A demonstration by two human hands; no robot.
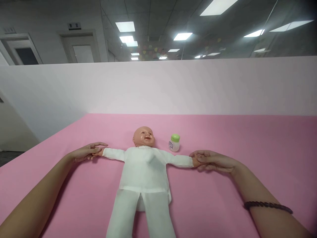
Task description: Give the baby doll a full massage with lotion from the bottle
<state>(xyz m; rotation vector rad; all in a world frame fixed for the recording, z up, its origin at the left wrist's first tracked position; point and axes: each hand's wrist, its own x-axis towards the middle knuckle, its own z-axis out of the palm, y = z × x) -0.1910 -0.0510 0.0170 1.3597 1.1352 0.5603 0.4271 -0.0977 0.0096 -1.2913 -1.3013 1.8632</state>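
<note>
A baby doll point(145, 168) in a white cloth top and trousers lies on its back on the pink surface point(247, 138). Both its arms are stretched straight out to the sides. My left hand point(86, 152) is closed around the doll's hand on the left, thumb on top. On the other side my right hand point(215, 161) grips the doll's other hand between thumb and fingers. Beside the doll's head, above its right-hand sleeve, stands a small clear jar point(174, 145) with a green lid. The doll's feet lie beyond the bottom of the view.
A white partition point(173, 87) rises along the far edge of the pink surface. The surface's left edge slants toward me, with floor beyond it. Doors point(81, 49) and lit ceiling panels point(125, 26) show behind the partition.
</note>
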